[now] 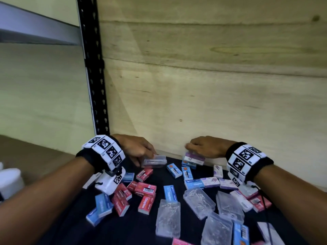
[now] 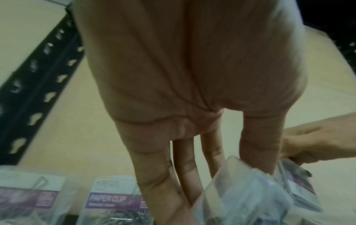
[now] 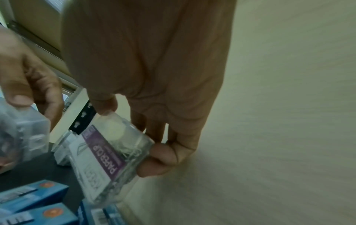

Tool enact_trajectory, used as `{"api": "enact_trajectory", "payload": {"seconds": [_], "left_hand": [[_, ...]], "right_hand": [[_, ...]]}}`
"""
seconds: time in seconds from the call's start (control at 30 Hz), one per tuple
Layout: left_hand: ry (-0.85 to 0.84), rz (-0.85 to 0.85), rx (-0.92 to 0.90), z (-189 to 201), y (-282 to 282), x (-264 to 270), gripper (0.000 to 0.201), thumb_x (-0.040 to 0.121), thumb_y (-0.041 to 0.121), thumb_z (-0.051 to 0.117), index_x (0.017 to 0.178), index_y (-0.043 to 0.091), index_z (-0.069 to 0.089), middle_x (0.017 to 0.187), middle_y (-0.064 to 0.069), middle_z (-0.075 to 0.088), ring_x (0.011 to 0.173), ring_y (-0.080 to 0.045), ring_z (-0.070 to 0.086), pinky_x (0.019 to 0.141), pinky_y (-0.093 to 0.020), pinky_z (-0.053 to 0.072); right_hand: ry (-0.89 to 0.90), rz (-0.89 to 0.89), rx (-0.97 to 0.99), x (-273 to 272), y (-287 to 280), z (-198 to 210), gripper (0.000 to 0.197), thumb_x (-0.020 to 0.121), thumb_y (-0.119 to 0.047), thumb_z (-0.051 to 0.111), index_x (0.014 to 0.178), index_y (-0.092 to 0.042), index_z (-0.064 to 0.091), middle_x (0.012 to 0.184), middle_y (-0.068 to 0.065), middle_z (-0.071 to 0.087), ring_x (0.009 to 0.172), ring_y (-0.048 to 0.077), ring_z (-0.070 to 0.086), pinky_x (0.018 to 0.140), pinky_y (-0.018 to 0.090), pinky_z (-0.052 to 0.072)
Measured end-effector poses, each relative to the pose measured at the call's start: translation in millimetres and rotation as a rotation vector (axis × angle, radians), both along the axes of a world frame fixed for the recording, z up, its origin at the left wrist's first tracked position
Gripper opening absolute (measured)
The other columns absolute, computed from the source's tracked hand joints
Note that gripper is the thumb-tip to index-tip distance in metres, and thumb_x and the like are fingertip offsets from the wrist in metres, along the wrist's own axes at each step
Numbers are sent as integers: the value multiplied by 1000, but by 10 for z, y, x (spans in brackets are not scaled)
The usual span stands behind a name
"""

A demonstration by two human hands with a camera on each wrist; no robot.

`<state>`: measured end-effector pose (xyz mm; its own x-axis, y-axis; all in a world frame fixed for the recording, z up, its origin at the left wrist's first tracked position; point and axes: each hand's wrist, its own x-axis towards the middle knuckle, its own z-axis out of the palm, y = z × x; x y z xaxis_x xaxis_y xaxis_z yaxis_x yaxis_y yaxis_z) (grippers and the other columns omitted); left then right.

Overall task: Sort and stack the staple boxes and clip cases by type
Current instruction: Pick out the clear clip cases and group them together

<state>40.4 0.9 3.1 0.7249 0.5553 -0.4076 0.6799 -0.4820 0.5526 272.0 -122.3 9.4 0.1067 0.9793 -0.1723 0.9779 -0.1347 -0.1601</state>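
Here both hands are busy at the back of the shelf, each pinching a clear plastic clip case. The left hand [image 1: 139, 149] holds a plain clear case [image 1: 155, 160] by its edges between thumb and fingertips, just below its palm. The right hand [image 1: 203, 145] grips a labelled case [image 3: 111, 155] the same way, thumb on one short end and fingers curled under the other, with the wooden back panel [image 1: 212, 76] close behind its knuckles.

The likeliest slip, I judge, is a case squirting out of the pinch: the plastic looks smooth and hard, and the loose metal clips inside would shift the weight if it tilts. A drop would land it among the boxes just under the right hand. The lid could also pop if it is squeezed at the corners.

The cases are flat, see-through rectangles with rounded corners; one carries a purple and white paper label. The staple boxes [image 1: 145, 189] nearer the wrists are small cardboard bricks, red, blue and lilac, lying scattered on the dark shelf mat [image 1: 141, 232] with more clear cases [image 1: 168, 218].
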Motion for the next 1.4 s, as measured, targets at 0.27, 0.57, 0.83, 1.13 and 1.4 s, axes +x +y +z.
{"api": "enact_trajectory", "payload": {"seconds": [0.27,0.57,0.83,1.13,1.4], "left_hand": [[-74,191,-80,-77,370,-380,25,100,23,54,119,9,64,121,-21,63,101,-25,62,89,-34,56],[-49,363,-138,-232,615,-762,30,101,24,53,120,5,65,118,-23,65,97,-28,66,75,-32,60],[-81,463,-196,-304,740,-937,29,101,20,49,117,3,66,110,-20,71,100,-27,69,85,-36,59],[-112,449,-196,-371,754,-936,26,104,23,45,116,8,62,118,-19,67,110,-30,64,94,-43,54],[-144,420,-168,-405,756,-942,32,104,26,44,132,13,54,124,-16,64,116,-29,61,95,-43,53]], "right_hand": [[-8,102,10,-302,299,-27,59,102,-56,31,105,-4,59,103,14,65,86,26,56,79,36,42],[0,131,-34,-627,625,-144,39,97,-38,56,131,-24,48,122,3,59,102,19,56,88,32,46],[18,229,-16,-810,720,-83,38,97,-36,57,132,-22,53,98,-3,57,75,10,54,73,28,43],[-83,246,-15,-904,801,-145,50,94,-30,63,140,-22,45,127,6,57,106,21,55,87,31,46],[-76,185,-29,-969,838,-132,50,90,-33,70,132,-22,46,124,5,59,96,18,53,79,29,43]]}}
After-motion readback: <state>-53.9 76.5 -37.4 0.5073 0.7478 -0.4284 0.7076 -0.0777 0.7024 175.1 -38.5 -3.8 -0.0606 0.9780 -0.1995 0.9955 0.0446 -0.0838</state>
